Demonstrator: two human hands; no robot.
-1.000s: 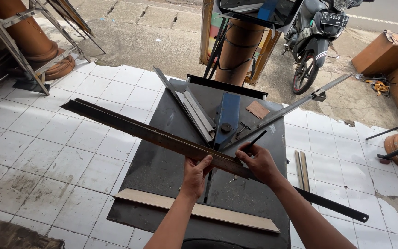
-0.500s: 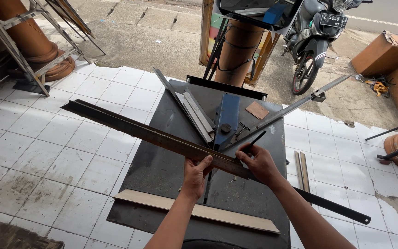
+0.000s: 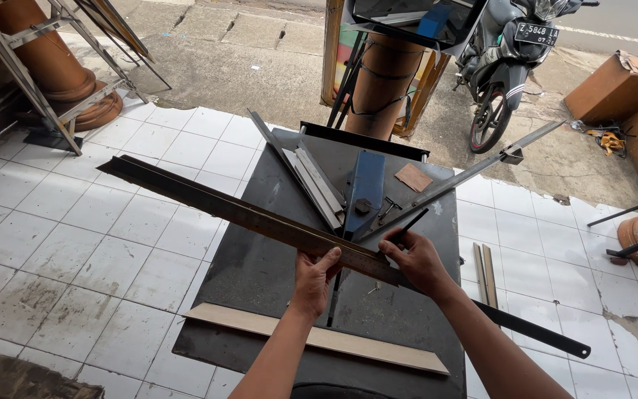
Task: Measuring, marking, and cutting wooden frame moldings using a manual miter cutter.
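Head camera looked down on a dark worktable (image 3: 260, 273) where the left hand (image 3: 313, 276) gripped a long rusty metal bar (image 3: 245, 216) lying diagonally across it. Just beside, the right hand (image 3: 415, 260) pinched a thin black marker (image 3: 409, 224) against the bar's edge. A pale wooden strip (image 3: 319, 338) lay nearer the table's front edge.

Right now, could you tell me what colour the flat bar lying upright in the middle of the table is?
The flat bar is blue, seen best in the head view.
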